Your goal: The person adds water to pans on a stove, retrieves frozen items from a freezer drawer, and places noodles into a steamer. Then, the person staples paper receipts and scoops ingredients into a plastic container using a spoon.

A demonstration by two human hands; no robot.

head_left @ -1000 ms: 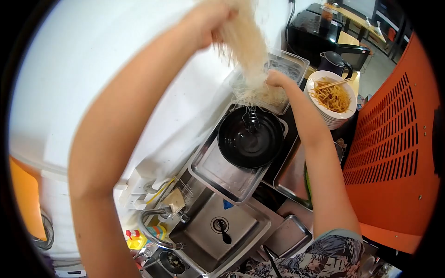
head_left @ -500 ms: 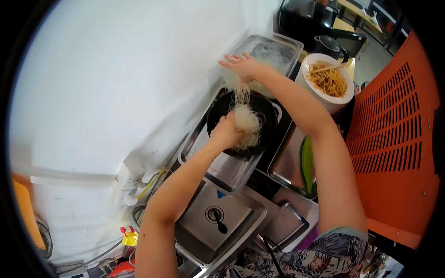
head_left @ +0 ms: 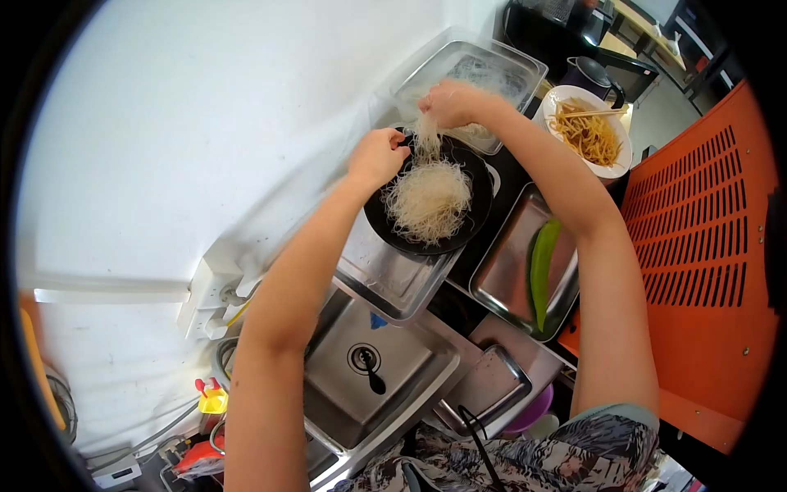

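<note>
A clump of pale dry rice vermicelli [head_left: 428, 202] lies in the round black pan [head_left: 482, 195], which stands at the wall end of a steel tray. My right hand [head_left: 459, 104], above the pan's far edge, is closed on more vermicelli, whose strands hang down towards the clump. At the pan's upper left rim is my left hand [head_left: 377, 158], fingers loosely curled and thumb apart. I see nothing between them. Just beyond my right hand, a clear-sided steel tray [head_left: 533, 70] contains a thin translucent tangle.
A white bowl [head_left: 626, 158] of shredded food with chopsticks stands at the right. Below it, a steel tray [head_left: 500, 271] bears a long green pepper [head_left: 542, 266]. Nearer me is a sink [head_left: 332, 389] with a black spoon [head_left: 375, 381]. An orange slotted panel [head_left: 697, 271] borders the right side.
My left hand has let go of the vermicelli clump, which now rests in the pan, and moved up to the rim. My right hand has closed from spread fingers onto strands.
</note>
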